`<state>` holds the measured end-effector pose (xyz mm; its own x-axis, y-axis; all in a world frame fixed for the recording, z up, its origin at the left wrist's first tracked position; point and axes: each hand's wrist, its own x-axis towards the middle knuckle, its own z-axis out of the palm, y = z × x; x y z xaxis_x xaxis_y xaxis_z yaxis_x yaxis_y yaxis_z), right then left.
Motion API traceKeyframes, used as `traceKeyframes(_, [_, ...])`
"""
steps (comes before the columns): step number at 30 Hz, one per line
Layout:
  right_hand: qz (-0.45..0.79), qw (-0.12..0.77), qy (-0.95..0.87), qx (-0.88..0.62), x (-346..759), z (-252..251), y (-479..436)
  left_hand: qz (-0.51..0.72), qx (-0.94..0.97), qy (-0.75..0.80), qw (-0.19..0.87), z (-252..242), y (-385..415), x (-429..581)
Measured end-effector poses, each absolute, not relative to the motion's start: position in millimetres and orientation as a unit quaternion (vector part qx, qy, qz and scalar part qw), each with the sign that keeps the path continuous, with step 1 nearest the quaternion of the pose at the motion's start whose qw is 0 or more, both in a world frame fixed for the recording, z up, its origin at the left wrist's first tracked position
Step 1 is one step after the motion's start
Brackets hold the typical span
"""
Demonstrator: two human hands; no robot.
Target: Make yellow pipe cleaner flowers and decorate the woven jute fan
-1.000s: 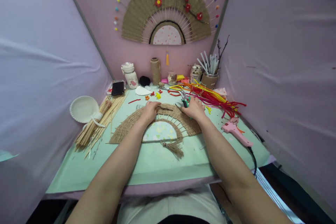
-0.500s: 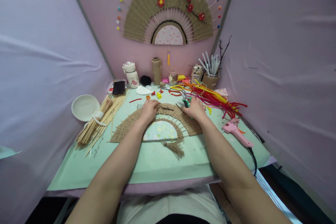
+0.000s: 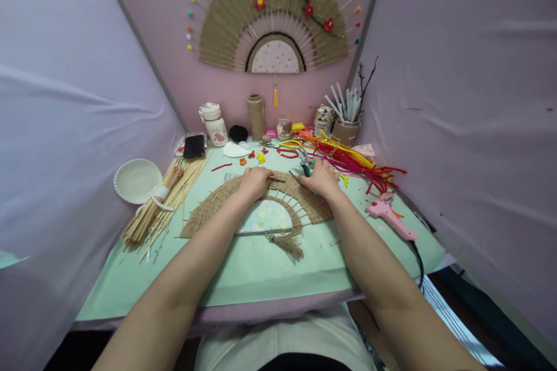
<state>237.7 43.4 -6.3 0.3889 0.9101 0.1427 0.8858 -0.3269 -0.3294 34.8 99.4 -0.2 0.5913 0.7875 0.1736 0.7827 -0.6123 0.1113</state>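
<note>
My left hand (image 3: 256, 183) is closed at the upper edge of a woven twine fan (image 3: 213, 208), its fingertips at the left end of a short dark twig (image 3: 277, 179). To the right, my right hand (image 3: 324, 178) is closed over green-handled pruning shears (image 3: 304, 160), whose metal head points away from me. Another thin dark piece (image 3: 294, 176) sticks out by my right thumb. The fan lies flat, with a pale floral half-round (image 3: 265, 216) at its centre and a twine tassel (image 3: 287, 246) below. My hands cover parts of the fan and shears.
Bundled bamboo sticks (image 3: 159, 206) and a white plate (image 3: 138, 181) are at left. Colourful pipe cleaners (image 3: 361, 163) and a corded pink glue gun (image 3: 391, 217) lie at right. A bottle (image 3: 214, 124), twine spool (image 3: 256, 117) and jars line the back, below a finished fan (image 3: 226, 29).
My left hand has shifted slightly right along the fan, up to the dark twig. My right hand stays by the shears. The whole view has moved a little.
</note>
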Motion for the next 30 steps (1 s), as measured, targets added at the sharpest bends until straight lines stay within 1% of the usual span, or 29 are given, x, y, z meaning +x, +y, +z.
traceKeyframes(4, [0.034, 0.183, -0.550, -0.815, 239.0, -6.3, 43.3, 0.049, 0.897, 0.439, -0.033, 10.4, 94.7, 45.3])
traceKeyframes(8, [0.033, 0.188, -0.550, -0.813, 239.6, -5.2, 42.7, 0.045, 0.886, 0.456, -0.073, 13.4, 86.1, 52.0])
traceKeyframes(11, [0.038, 0.194, -0.550, -0.811, 239.5, -3.4, 41.4, 0.040, 0.884, 0.459, -0.084, 9.5, 83.0, 54.1])
traceKeyframes(18, [0.043, 0.193, -0.549, -0.812, 240.2, -2.5, 41.3, 0.079, 0.878, 0.465, -0.081, -1.2, 87.0, 53.4])
traceKeyframes(25, [0.046, 0.198, -0.543, -0.815, 242.0, -0.2, 40.7, 0.075, 0.877, 0.471, -0.059, 3.6, 83.3, 50.5])
traceKeyframes(30, [0.040, 0.236, -0.517, -0.822, 249.4, 10.2, 37.0, 0.106, 0.902, 0.417, -0.035, 14.6, 83.0, 64.9])
